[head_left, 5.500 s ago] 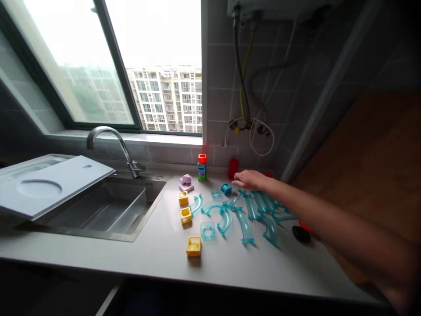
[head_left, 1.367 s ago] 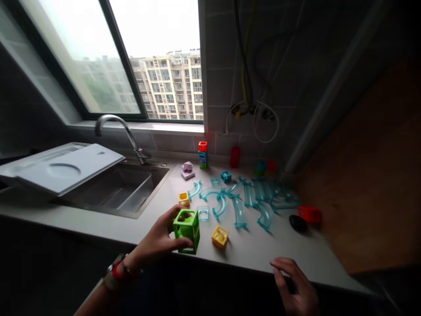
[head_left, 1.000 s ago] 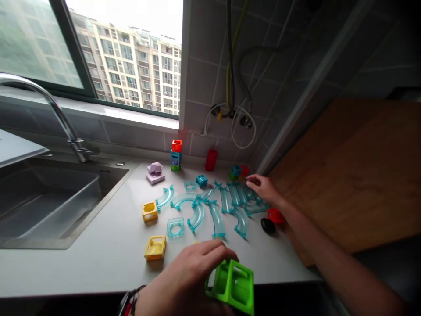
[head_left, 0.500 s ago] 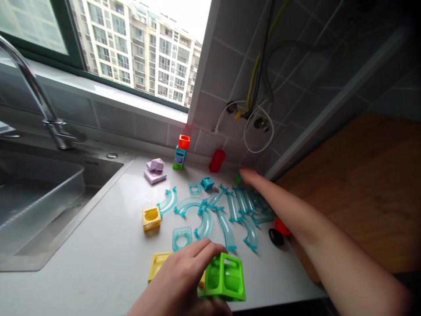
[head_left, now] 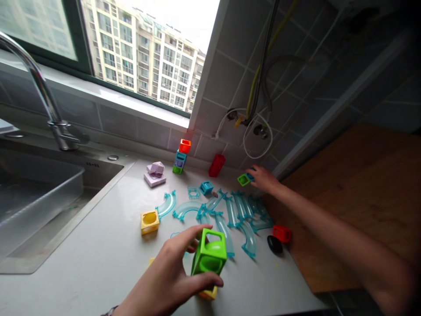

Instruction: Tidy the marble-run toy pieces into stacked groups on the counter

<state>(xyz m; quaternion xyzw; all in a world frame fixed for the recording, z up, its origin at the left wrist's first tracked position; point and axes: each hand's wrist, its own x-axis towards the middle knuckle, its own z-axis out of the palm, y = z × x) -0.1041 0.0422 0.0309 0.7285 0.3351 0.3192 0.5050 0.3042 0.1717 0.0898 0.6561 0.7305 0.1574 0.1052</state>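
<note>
My left hand (head_left: 177, 267) is wrapped round a bright green cube block (head_left: 210, 252) with cut-out sides, held up near the camera. A yellow piece (head_left: 208, 293) shows just beneath that cube; I cannot tell if it is joined to it. Far back at the right, by the tiled wall, my right hand (head_left: 263, 177) grips a small green and blue block (head_left: 245, 179). Between the hands lie several clear teal track pieces (head_left: 232, 210), curved and straight. A yellow cube block (head_left: 149, 221) sits left of them, and a blue cube block (head_left: 206, 188) behind them.
A stack of blocks (head_left: 181, 157) stands by the back wall, a red block (head_left: 217, 165) right of it. Lilac pieces (head_left: 155, 174) lie near the sink (head_left: 59, 237). A black oval object (head_left: 274, 245) and a red-orange block (head_left: 282, 234) lie beside the wooden board (head_left: 355, 197).
My left hand has raised and turned the green cube, moving it slightly left. My right hand has lifted slightly and moved right, bringing more of its block into view. The camera has shifted a little.
</note>
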